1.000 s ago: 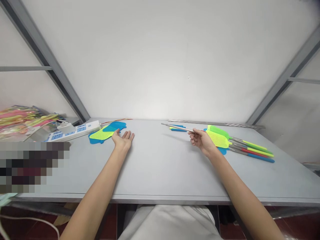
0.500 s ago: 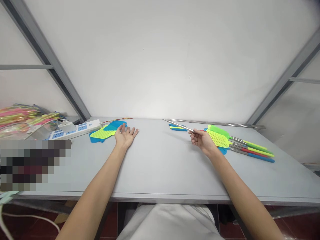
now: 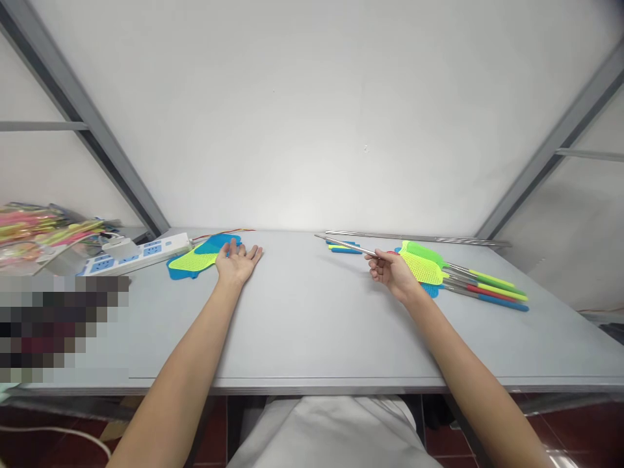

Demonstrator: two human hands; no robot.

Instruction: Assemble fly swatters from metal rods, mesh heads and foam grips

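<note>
My left hand point(image 3: 238, 261) rests palm up with its fingers spread, holding nothing. Beside it lie loose fly swatter heads, a yellow one point(image 3: 192, 260) between blue ones point(image 3: 214, 244). My right hand point(image 3: 390, 273) pinches a thin metal rod point(image 3: 348, 245), which points up and to the left above the table. Blue and yellow handle grips point(image 3: 345, 249) lie under the rod's far half. Just right of that hand is a pile of fly swatters with yellow point(image 3: 423, 270), green point(image 3: 424, 252) and blue heads and coloured handles point(image 3: 502, 297); a red head is mostly hidden.
More metal rods point(image 3: 419, 238) lie along the wall at the back. At the left stand a white power strip point(image 3: 139, 255) and a heap of bagged colourful items point(image 3: 49, 227). The grey table point(image 3: 312, 325) ends at a front edge near my body.
The view has shifted slightly, so the things on the table sit a little further left. Both hands keep nearly the same pose, and the rod stays in my right hand.
</note>
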